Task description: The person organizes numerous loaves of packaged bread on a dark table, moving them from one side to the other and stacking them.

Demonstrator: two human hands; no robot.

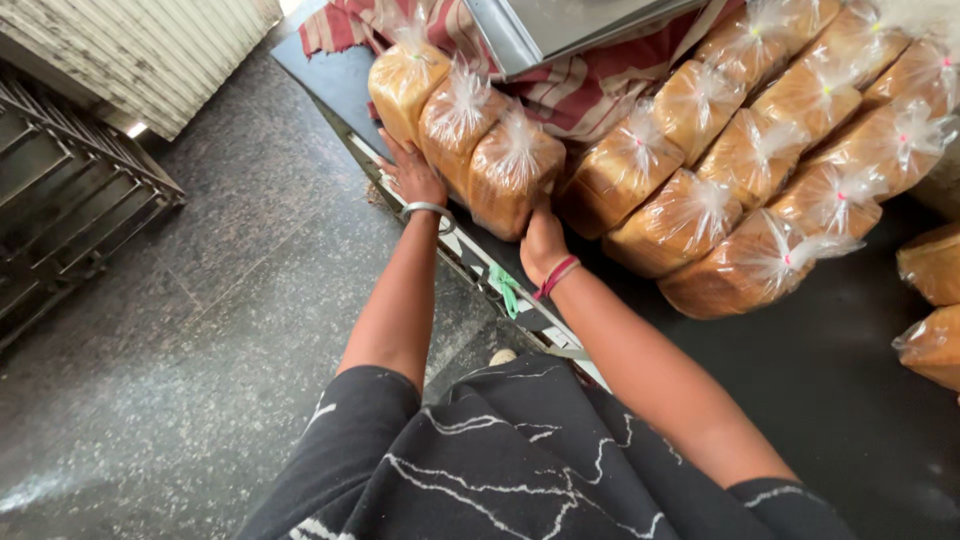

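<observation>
Dark worktop (820, 400) edge sits close: my left hand (412, 175) and right hand (540, 240) press flat, grip open, against three bagged loaves (465, 120), which could slip floorward.

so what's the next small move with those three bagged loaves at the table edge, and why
Probably press both hands inward and lift or slide the row together. The left hand lies against the outer side of the three bagged loaves, and the right hand sits under the nearest one, so they bracket the row, which lies close to the table edge.
</observation>
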